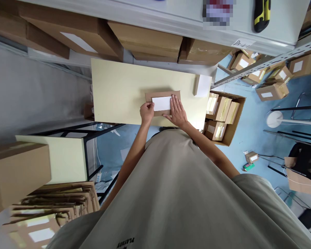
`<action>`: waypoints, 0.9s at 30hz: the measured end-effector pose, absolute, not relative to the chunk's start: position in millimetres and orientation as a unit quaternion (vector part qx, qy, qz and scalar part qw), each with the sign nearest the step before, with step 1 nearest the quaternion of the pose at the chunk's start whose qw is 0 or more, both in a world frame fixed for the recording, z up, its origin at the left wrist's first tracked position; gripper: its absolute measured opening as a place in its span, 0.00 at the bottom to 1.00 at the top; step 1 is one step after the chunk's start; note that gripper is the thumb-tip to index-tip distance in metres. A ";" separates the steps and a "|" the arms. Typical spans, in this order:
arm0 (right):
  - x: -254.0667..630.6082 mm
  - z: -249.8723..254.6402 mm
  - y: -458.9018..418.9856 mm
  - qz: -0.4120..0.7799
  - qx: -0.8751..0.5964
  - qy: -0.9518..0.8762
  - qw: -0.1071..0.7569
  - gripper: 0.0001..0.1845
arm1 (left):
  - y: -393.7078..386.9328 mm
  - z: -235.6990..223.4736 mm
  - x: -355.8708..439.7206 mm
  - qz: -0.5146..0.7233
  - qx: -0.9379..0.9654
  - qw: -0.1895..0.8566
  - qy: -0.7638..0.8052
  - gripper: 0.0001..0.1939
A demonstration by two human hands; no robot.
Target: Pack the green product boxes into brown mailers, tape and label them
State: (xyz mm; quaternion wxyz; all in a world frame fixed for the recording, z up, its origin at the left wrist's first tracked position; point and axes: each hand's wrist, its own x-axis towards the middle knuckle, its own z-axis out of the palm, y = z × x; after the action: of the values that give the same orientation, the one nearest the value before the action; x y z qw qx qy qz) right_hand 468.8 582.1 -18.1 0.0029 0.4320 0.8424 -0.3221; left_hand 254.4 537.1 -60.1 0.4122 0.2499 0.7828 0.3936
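Observation:
A brown piece of cardboard (pixel 149 94), seemingly a small carton or flat sheet, lies on the pale yellow tabletop (pixel 119 93). On it rests a white rectangular label (pixel 161 103). My left hand (pixel 146 112) is closed, with thumb and forefinger pinched at the label's left edge. My right hand (pixel 178 112) lies flat with fingers stretched across the label's right end and the cardboard beside it. Toward the table's right end sits a white block or stack of labels (pixel 203 85).
Cardboard boxes (pixel 147 38) line the shelf behind the table. A yellow-black utility knife (pixel 262 15) lies on the upper shelf. To the right, an open carton (pixel 232 133) holds several taped boxes. Flattened cardboard (pixel 75 204) is stacked at lower left, near a black metal frame (pixel 86 155).

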 end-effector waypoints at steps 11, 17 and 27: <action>404.0 -23.1 565.4 -0.322 0.305 0.894 0.054 0.64 | 536.0 -46.9 262.8 0.357 0.261 0.349 0.826 0.06; 407.7 -20.1 568.8 -0.320 0.299 0.897 0.056 0.60 | 533.8 -46.2 261.7 0.387 0.229 0.334 0.828 0.08; 392.9 -20.7 575.5 -0.324 0.304 0.894 0.059 0.58 | 530.9 -49.4 263.3 0.386 0.231 0.365 0.815 0.09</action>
State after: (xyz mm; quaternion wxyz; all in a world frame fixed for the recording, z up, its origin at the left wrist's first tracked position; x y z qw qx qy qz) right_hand 392.9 575.5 -20.7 0.0594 0.3045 0.8937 -0.3242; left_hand 263.3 530.9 -49.4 0.3647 0.2314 0.8151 0.3860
